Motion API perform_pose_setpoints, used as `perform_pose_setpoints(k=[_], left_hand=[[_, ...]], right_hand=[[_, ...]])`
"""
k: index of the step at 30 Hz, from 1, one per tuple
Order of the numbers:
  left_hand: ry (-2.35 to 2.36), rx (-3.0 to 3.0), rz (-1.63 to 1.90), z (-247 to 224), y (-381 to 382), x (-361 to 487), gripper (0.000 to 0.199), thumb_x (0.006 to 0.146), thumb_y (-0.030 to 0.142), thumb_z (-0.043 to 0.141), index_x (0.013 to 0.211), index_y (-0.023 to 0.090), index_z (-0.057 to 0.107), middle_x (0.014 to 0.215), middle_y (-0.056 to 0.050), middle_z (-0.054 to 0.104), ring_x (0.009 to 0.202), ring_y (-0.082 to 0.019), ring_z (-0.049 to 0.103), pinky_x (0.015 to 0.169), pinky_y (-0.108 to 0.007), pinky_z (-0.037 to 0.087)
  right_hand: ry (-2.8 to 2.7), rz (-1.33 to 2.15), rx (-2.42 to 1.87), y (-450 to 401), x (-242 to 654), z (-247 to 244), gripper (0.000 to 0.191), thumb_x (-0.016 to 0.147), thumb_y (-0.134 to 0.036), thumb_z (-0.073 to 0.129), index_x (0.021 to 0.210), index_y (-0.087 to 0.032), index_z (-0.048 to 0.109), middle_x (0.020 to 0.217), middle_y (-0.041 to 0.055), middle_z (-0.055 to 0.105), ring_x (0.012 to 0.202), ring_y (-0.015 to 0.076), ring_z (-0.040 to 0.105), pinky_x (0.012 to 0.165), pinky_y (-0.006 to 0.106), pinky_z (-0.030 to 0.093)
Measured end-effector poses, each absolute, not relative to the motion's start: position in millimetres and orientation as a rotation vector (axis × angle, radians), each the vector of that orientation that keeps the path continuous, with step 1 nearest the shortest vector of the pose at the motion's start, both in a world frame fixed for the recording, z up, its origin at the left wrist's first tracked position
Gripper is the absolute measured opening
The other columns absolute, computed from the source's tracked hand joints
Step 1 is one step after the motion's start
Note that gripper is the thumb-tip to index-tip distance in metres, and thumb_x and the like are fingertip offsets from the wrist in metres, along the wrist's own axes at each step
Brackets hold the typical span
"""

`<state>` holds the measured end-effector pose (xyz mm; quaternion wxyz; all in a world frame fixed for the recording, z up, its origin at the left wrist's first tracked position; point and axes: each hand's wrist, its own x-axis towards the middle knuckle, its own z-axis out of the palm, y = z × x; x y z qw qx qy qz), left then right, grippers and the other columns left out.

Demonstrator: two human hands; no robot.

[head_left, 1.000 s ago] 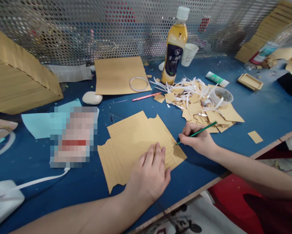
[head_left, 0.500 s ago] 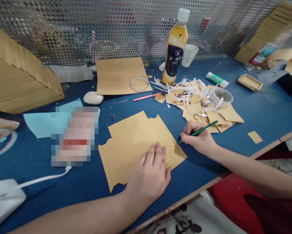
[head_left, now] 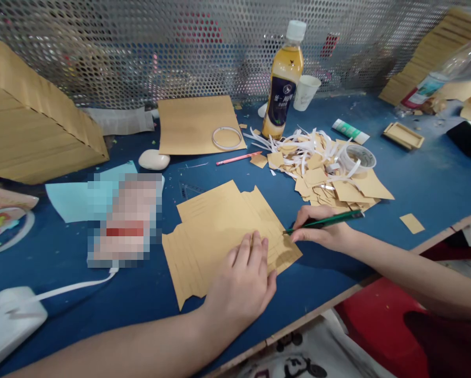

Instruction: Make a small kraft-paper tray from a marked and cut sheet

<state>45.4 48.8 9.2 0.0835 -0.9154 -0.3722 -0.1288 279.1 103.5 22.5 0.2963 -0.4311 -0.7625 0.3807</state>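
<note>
A cut sheet of tan kraft card (head_left: 212,231) with notched corners and faint ruled lines lies flat on the blue table. My left hand (head_left: 243,278) rests on its lower right part, fingers stretched out and palm down. In my right hand (head_left: 318,228) is a slim green pencil (head_left: 332,219), pinched and held at a low slant. Its tip points left at the card's right edge; whether it touches is unclear. A transparent set square (head_left: 190,190) lies partly behind the card's upper left edge.
Beyond the card are a pink pencil (head_left: 238,158), a tape ring (head_left: 226,138) on another card sheet (head_left: 192,118), a drink bottle (head_left: 283,84) and a heap of paper scraps (head_left: 318,176). A phone (head_left: 127,220) on a cable, a power strip (head_left: 13,320) and corrugated cardboard (head_left: 34,121) stand left.
The green pencil has tipped flatter, and my right hand has turned lower with it, near the card's right edge. My left hand stays on the card. The view has shifted slightly.
</note>
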Motion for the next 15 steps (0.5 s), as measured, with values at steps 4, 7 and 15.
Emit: perform_pose_setpoints(k=[4, 7, 15], left_hand=[[-1.113, -2.738, -0.395, 9, 49, 46, 0.044, 0.093, 0.026, 0.041, 0.121, 0.000, 0.062, 0.125, -0.021, 0.060, 0.111, -0.030, 0.059, 0.083, -0.035, 0.048], [-1.110, -2.735, -0.397, 10, 48, 46, 0.044, 0.092, 0.026, 0.042, 0.121, 0.000, 0.063, 0.124, -0.021, 0.060, 0.111, -0.030, 0.059, 0.082, -0.035, 0.047], [-1.114, -2.730, -0.383, 10, 47, 45, 0.044, 0.092, 0.026, 0.041, 0.121, 0.001, 0.063, 0.125, -0.020, 0.060, 0.111, -0.029, 0.060, 0.083, -0.035, 0.047]], right_hand=[[-2.288, 0.975, -0.988, 104, 291, 24, 0.009, 0.085, -0.024, 0.065, 0.079, -0.019, 0.061, 0.073, 0.0029, 0.066, 0.063, 0.0128, 0.060, 0.058, 0.024, 0.045], [-2.391, 0.991, -0.843, 106, 297, 25, 0.004, 0.088, -0.018, 0.059, 0.088, -0.018, 0.063, 0.082, 0.0063, 0.067, 0.074, 0.0148, 0.063, 0.067, 0.026, 0.048], [-2.468, 1.054, -0.723, 113, 301, 31, 0.012, 0.091, -0.016, 0.054, 0.094, -0.018, 0.066, 0.087, 0.0094, 0.067, 0.082, 0.0162, 0.064, 0.073, 0.026, 0.049]])
